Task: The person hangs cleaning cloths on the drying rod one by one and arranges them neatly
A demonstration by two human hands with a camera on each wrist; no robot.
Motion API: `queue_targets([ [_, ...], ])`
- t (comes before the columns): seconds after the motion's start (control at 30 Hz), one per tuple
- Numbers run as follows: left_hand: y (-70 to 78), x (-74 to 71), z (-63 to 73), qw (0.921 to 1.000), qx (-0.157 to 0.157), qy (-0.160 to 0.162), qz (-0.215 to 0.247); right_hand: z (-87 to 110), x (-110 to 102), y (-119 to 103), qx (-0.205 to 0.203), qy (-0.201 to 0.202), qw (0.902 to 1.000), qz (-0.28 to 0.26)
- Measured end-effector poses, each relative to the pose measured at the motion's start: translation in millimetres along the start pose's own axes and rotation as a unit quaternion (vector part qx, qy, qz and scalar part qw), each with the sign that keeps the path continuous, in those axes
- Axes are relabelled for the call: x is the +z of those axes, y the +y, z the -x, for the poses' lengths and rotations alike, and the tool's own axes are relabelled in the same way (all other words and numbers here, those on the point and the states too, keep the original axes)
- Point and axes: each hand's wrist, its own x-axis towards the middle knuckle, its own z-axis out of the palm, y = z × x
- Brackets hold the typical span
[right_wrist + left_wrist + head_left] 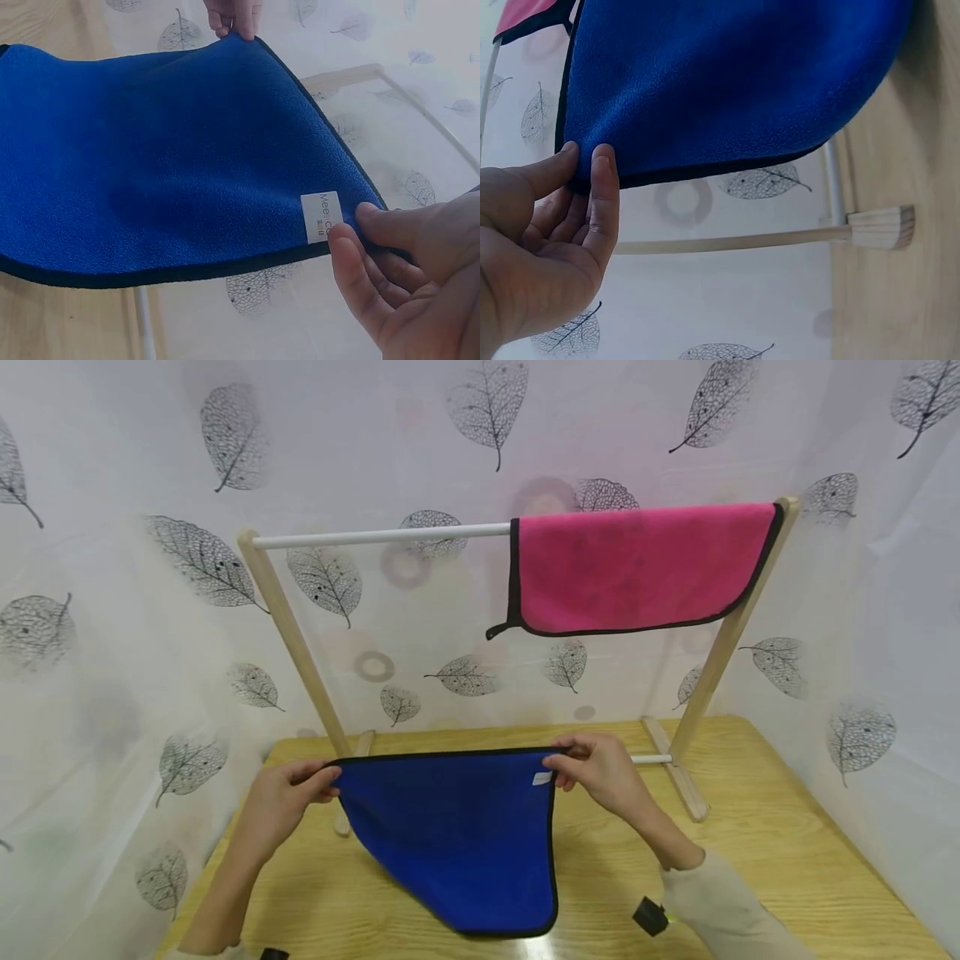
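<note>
A blue towel [457,835] with black edging hangs stretched between both hands, above the table in front of a wooden rack. My left hand [281,802] pinches its upper left corner between thumb and fingers; the left wrist view shows this grip on the blue towel [727,82] up close. At the upper right corner, beside a white label [321,217], my right hand [600,777] pinches the edge. The towel's lower part droops toward the table. A pink towel [645,568] with black edging is draped over the right half of the rack's white top rod [382,536].
The rack's wooden left post [292,643] and right post [720,660] stand on wooden feet at the back of the wood-grain table [780,860]. A lower white rod [651,759] joins them. Leaf-patterned white sheeting [420,435] encloses the table at the back and sides.
</note>
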Motion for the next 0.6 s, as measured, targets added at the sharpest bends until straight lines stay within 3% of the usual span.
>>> queue_targets([
  [0.6, 22.9, -39.7, -6.5, 0.9978, 0.028, 0.006, -0.059, -23.1, -16.2, -37.6, -0.051, -0.017, 0.9982, 0.027],
])
